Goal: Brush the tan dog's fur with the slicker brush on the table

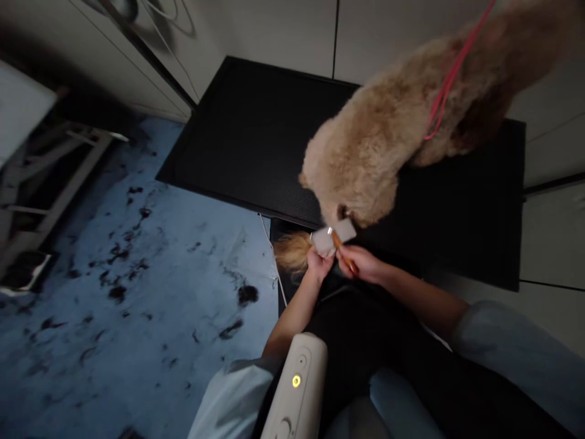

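A curly, light brown dog (365,140) stands on a black grooming table (256,122), its near end at the table's front edge. My right hand (365,263) is closed around the orange-brown handle of a slicker brush (346,230). The brush's wide, pale grey head lies across the front of my left hand (320,266), close below a dark spot in the dog's coat. My left fingers are closed at the root of a long tuft of tan hair, which looks like the dog's tail (292,251). The brush head partly hides that grip.
A pink lead (450,82) runs up from the dog. Dark hair clumps (247,295) litter the blue floor (183,329). A metal scissor-lift frame (68,177) stands at left. A white cable (274,256) hangs by the table. A pale device (297,384) with a yellow light is at my chest.
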Motion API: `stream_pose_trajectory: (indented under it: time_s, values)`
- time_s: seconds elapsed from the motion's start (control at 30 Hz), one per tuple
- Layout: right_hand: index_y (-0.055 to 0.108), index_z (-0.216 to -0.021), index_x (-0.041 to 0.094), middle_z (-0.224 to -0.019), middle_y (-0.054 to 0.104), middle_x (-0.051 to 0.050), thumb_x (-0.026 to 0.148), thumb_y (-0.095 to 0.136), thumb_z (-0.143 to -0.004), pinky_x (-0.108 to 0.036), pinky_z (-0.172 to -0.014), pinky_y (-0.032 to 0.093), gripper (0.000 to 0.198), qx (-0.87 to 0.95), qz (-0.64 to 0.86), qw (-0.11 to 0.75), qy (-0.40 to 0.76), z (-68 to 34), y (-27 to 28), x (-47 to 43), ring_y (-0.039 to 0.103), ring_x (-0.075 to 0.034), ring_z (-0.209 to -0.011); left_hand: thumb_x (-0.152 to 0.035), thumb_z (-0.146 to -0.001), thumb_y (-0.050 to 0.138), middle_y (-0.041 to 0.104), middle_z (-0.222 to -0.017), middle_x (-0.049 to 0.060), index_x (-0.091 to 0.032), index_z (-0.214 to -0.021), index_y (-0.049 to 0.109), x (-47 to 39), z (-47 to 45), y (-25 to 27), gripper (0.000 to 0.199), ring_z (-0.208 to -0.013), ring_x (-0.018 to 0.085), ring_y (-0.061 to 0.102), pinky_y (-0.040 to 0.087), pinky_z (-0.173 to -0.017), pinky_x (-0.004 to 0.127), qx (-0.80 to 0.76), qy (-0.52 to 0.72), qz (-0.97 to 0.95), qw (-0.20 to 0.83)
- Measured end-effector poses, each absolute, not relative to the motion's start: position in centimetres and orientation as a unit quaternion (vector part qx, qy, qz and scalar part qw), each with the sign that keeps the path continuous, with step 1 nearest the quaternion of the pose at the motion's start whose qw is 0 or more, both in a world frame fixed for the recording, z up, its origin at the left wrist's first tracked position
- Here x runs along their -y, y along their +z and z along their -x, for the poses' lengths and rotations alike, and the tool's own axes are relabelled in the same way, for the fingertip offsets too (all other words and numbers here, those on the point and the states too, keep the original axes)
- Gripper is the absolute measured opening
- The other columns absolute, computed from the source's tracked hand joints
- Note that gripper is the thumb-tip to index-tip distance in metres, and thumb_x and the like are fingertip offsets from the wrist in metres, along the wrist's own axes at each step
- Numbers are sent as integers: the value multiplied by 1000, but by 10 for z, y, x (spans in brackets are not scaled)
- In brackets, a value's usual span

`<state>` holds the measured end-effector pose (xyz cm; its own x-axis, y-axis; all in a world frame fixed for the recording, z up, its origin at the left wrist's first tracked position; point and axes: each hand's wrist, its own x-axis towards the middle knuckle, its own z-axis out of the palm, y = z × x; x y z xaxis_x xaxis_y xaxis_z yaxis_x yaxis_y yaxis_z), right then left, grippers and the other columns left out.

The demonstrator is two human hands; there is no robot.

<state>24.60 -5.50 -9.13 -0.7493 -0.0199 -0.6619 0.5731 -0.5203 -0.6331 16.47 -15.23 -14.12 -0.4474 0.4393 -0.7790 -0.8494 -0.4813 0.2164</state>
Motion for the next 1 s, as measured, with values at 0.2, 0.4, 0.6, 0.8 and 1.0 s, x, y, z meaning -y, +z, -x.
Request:
stream_pose_trajectory:
  time_s: [0.2, 0.4, 0.6, 0.8, 1.0]
  values:
    - [46, -71, 24, -42, 46, 6, 81, 58, -77, -24, -39, 27, 58, -505, -319, 105, -795, -261, -104, 50, 37, -11, -35, -11, -104, 20, 22, -44, -8, -14, -68, 48, 174, -147, -102, 45, -35, 4, 25, 25, -42, 15, -253, 798, 382, 392]
    - [51, -60, 22, -65, 60, -3, 79, 66, -74, -28, -61, 44, 61, -560, -323, -65, -761, -256, -93, 22, 56, -16, -66, -10, -100, 21, 23, -45, -7, -14, -70, 48, 191, -155, -49, 40, -35, 5, 27, 24, -40, 15, -292, 775, 377, 414]
    - [63, -76, 19, -57, 52, 4, 68, 77, -64, -26, -57, 38, 52, -431, -295, -26, -852, -217, -92, 76, 48, -12, -56, -13, -80, 53, 33, -48, -7, -13, -78, 58, 243, -166, -88, 6, -42, 6, 36, 37, -49, 17, -394, 733, 230, 504]
    - [63, -77, 18, -57, 50, 4, 44, 67, -77, -28, -59, 35, 27, -556, -302, -58, -772, -257, -86, 117, 42, -12, -56, -36, -61, 80, 64, -121, 14, -17, -112, 65, 256, -61, -100, 56, -116, 32, 59, 44, -107, 47, -805, 505, -228, 214]
    - [64, -82, 18, -68, 60, -1, 40, 57, -88, -29, -65, 42, 24, -645, -230, -66, -726, -271, -48, 132, 50, -15, -64, -65, -85, 59, 70, -113, 15, -22, -87, 72, 127, -92, -101, 45, -128, 37, 55, 32, -116, 55, -636, 329, -649, 258]
